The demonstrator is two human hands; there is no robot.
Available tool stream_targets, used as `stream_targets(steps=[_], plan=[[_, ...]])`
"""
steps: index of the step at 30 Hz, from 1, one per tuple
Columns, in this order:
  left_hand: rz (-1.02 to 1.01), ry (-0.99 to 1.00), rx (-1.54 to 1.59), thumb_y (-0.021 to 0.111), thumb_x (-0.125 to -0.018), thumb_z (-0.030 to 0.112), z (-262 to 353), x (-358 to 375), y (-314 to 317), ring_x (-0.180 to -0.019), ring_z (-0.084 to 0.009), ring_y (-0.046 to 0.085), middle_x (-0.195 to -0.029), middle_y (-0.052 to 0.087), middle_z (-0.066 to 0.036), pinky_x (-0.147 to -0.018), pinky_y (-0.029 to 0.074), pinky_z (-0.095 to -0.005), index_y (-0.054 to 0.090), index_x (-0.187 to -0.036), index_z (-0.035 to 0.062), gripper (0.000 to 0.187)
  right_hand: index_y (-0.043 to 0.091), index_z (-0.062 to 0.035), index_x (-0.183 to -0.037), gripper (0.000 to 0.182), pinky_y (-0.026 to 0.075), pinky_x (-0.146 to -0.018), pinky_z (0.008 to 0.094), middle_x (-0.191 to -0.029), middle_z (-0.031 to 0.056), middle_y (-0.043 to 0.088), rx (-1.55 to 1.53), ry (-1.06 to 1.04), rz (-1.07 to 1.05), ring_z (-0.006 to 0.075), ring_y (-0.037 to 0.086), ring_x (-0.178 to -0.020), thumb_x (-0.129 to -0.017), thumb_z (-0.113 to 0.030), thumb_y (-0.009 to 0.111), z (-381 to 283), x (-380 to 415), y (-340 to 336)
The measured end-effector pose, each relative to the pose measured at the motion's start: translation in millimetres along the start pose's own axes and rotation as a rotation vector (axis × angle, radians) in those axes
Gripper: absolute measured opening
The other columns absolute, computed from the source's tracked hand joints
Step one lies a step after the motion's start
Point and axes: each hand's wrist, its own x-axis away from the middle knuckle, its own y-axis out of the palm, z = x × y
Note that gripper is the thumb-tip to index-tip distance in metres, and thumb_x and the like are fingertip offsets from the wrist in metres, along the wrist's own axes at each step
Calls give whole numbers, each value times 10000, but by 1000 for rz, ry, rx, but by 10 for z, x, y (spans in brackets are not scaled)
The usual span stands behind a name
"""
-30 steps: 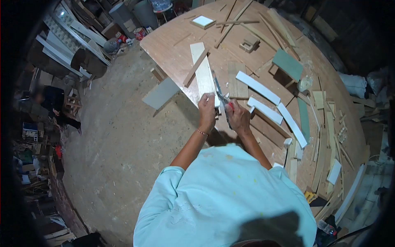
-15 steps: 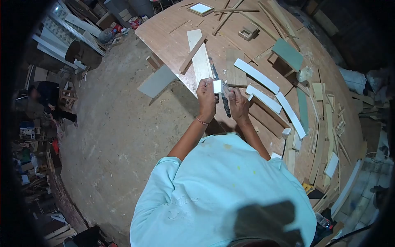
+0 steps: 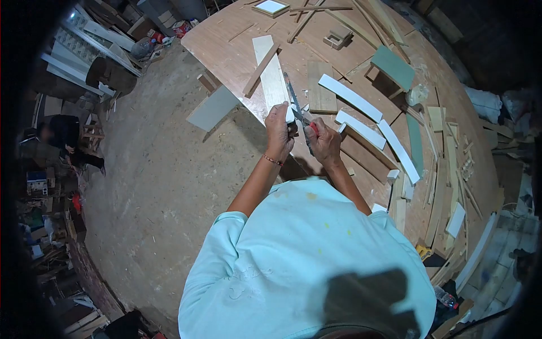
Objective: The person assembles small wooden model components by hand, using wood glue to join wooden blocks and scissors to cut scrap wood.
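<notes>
My left hand (image 3: 278, 125) is closed around a small white block (image 3: 290, 115), whose end shows past the thumb. Close to its right, my right hand (image 3: 324, 139) is closed on a small tool with a red part (image 3: 314, 129); the fingers cover most of it, and I cannot tell its kind. Both hands are near each other over the table's front edge. A long dark strip (image 3: 288, 87) like a blade runs between them, partly hidden by the hands. Beyond my left hand lies a pale board (image 3: 269, 72) with a brown wooden strip (image 3: 261, 72) across it.
White strips (image 3: 351, 99) and a flat wooden board (image 3: 322, 86) lie on the table (image 3: 226, 42) ahead and right. A green-topped wooden piece (image 3: 393, 69) and several wood offcuts stand farther right. A grey panel (image 3: 213, 107) juts past the left edge. Another person (image 3: 63, 135) is far left.
The white block has turned and is now mostly covered by my left hand. My right hand has closed, and a red part now shows in it. The view has shifted slightly.
</notes>
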Motion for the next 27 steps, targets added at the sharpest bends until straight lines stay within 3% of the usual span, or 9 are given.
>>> stream_targets(steps=[5,13,15,18,21,23,24,25,27], plan=[[31,-50,-52,527,-797,202,3,42,31,-343,-48,295,-520,407,8,-304,202,-176,436,-725,100,155,487,-58,-899,422,406,-478,371,-634,124,543,11,8,23,301,554,-573,-816,-458,384,-27,-31,-24],[-111,-1,-214,468,-831,245,-223,206,118,-370,-35,341,-552,445,26,-314,274,-174,495,-776,83,174,465,-39,-812,390,388,-494,415,-629,173,535,22,209,23,352,535,-571,-837,-413,361,111,-152,-12],[-122,154,-447,437,-847,264,-170,106,11,-493,-21,420,-634,490,8,-395,334,-149,489,-852,62,208,472,-34,-784,420,384,-496,390,-614,154,530,-49,236,56,311,537,-555,-839,-433,354,167,-138,17],[-183,313,-567,438,-841,152,-186,42,7,-594,-66,462,-736,499,-34,-492,395,-194,414,-978,21,190,493,-40,-699,483,317,-466,246,-566,-25,429,-758,529,-53,86,378,-510,-806,-502,404,299,-124,67],[-231,340,-710,477,-789,23,-220,56,5,-730,-123,489,-841,484,-81,-625,428,-232,331,-1075,2,322,511,-67,-688,418,290,-456,222,-573,-57,400,-917,551,-115,56,333,-504,-776,-475,489,238,-93,20],[-237,307,-664,510,-748,-13,-239,29,-13,-788,-148,501,-890,480,-104,-669,432,-243,280,-1125,2,441,524,-92,-647,265,312,-458,201,-557,-64,417,-793,551,41,28,372,-512,-766,-325,570,94,-123,-24],[-213,366,-743,528,-735,-17,-292,-13,-99,-616,-75,462,-809,476,-51,-463,382,-184,259,-1188,76,535,528,-89,-657,234,317,-441,194,-553,-60,430,-870,579,58,27,383,-489,-762,-292,579,62,-136,-30],[-241,425,-620,546,-723,-18,-289,-10,-80,-630,-73,471,-847,494,-62,-487,390,-183,269,-1183,65,543,533,-86,-667,203,323,-424,187,-549,-55,443,-941,609,66,25,394,-466,-758,-259,587,44,-168,3],[-228,245,-572,564,-721,10,-216,25,-72,-641,-76,486,-854,519,-73,-532,403,-186,281,-1173,28,533,535,-80,-681,182,316,-400,185,-543,-51,448,-970,607,53,29,387,-436,-751,-236,596,55,-167,40]])
